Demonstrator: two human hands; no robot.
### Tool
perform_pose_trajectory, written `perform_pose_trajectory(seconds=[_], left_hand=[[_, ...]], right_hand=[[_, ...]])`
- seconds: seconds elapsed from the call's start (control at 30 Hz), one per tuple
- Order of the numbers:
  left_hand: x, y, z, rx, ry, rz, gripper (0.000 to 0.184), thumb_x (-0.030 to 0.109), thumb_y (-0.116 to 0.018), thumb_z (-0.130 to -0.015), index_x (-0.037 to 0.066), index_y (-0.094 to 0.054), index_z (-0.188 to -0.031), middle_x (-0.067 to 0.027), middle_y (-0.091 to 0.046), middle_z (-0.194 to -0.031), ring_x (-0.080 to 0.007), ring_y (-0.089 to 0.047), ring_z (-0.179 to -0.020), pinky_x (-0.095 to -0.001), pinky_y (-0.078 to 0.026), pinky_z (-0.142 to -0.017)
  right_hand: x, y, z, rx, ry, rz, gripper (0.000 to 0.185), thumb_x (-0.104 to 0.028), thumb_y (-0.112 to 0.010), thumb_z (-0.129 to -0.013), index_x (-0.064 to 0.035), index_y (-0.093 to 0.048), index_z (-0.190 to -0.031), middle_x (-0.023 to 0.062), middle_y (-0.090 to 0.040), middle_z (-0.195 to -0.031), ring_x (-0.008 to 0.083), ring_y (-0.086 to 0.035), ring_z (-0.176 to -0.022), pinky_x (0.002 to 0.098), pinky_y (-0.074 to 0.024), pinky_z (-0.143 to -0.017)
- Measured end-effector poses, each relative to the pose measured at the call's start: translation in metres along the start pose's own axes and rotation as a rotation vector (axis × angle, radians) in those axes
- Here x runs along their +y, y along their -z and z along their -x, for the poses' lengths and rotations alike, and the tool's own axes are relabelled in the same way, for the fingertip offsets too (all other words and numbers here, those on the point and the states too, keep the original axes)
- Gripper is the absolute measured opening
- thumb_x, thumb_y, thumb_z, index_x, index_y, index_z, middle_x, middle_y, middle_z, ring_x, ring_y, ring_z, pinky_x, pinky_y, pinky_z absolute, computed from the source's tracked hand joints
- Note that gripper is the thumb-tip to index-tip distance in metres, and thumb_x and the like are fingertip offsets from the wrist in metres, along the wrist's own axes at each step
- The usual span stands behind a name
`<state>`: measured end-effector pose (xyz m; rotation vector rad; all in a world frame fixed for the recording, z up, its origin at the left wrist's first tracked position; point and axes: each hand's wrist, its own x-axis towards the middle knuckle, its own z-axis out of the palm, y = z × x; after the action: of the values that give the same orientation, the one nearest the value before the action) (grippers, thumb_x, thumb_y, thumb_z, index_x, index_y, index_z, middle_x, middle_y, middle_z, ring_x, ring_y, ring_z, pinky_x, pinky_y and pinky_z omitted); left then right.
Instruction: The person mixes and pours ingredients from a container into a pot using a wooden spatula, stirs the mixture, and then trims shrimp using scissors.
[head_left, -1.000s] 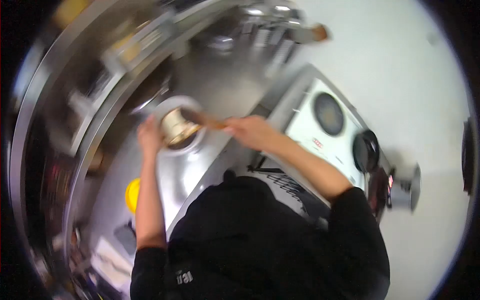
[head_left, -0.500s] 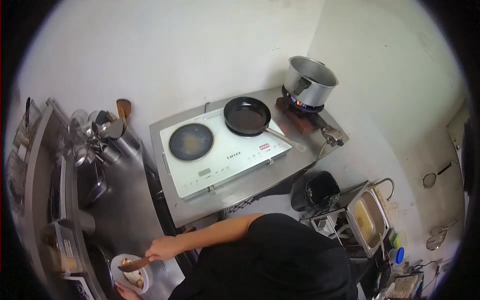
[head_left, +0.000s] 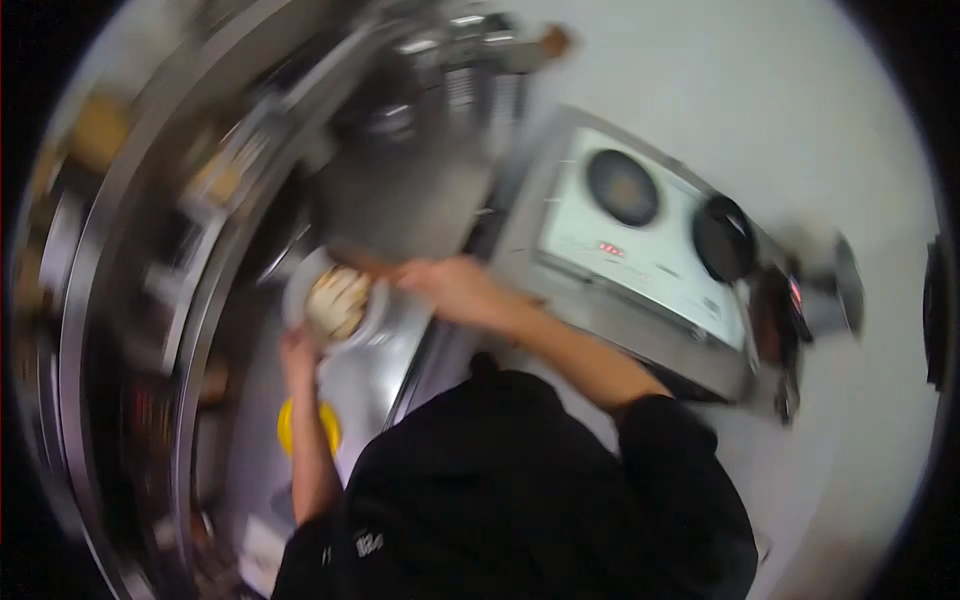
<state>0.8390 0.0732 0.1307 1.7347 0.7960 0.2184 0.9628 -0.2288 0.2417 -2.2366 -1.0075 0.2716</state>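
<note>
Beneath us, a grey metal tabletop [head_left: 400, 205] carries a round white bowl [head_left: 297, 290] of pale food streaked brown [head_left: 338, 303]. Our right arm slants across, its hand [head_left: 440, 285] wrapped around a brown wooden spatula [head_left: 365, 262] at the bowl's far rim; our left hand [head_left: 300, 355] meets the near rim, its grip too blurred to tell.

Motion blur is smearing the shelf [head_left: 148, 130] and softening my right hand [head_left: 450, 287]; glare is whitening the counter [head_left: 388, 372], the wall [head_left: 780, 100] is looking bright, and edges are bowing towards black corners.
</note>
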Motion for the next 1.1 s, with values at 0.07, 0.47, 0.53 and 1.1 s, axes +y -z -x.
perform_pose_trajectory(seconds=[0.07, 0.47, 0.53, 1.1], left_hand=[[0.013, -0.006, 0.022, 0.069, 0.110, -0.036, 0.038, 0.033, -0.054, -0.092, -0.001, -0.056, -0.109, -0.0088, -0.059, -0.081, -0.0144, -0.053, -0.062, -0.0299, -0.048, -0.055], [0.041, -0.018, -0.045, 0.208, -0.219, -0.261, 0.060, 0.046, -0.030, -0.097, -0.003, -0.062, -0.105, -0.0321, -0.057, -0.111, -0.0469, -0.052, -0.106, -0.0471, -0.039, -0.095], [0.038, -0.016, -0.046, 0.236, -0.246, -0.303, 0.062, 0.048, -0.030, -0.098, -0.005, -0.063, -0.104, -0.0323, -0.057, -0.107, -0.0468, -0.053, -0.104, -0.0478, -0.040, -0.093], [0.032, -0.019, -0.042, 0.275, -0.320, -0.188, 0.054, 0.045, -0.046, -0.094, -0.004, -0.068, -0.093, -0.0287, -0.061, -0.097, -0.0426, -0.057, -0.098, -0.0450, -0.043, -0.088]], right_hand=[[-0.005, 0.016, -0.009, 0.044, 0.033, 0.104, 0.029, -0.029, -0.049, -0.093, -0.0096, -0.063, -0.110, 0.0176, -0.066, -0.092, 0.0366, -0.063, -0.084, 0.0446, -0.0493, -0.077], [-0.076, -0.036, -0.086, -0.330, 0.103, 0.386, 0.042, -0.027, -0.063, -0.085, -0.0126, -0.056, -0.124, 0.0185, -0.066, -0.095, 0.0355, -0.063, -0.091, 0.0440, -0.0497, -0.081], [-0.092, -0.041, -0.096, -0.344, 0.216, 0.498, 0.037, -0.028, -0.062, -0.085, -0.0090, -0.060, -0.116, 0.0188, -0.067, -0.091, 0.0336, -0.065, -0.090, 0.0432, -0.0518, -0.078], [-0.118, -0.029, -0.149, -0.599, 0.178, 0.667, 0.033, -0.030, -0.066, -0.081, -0.0135, -0.067, -0.109, 0.0153, -0.068, -0.095, 0.0330, -0.065, -0.093, 0.0421, -0.0511, -0.082]])
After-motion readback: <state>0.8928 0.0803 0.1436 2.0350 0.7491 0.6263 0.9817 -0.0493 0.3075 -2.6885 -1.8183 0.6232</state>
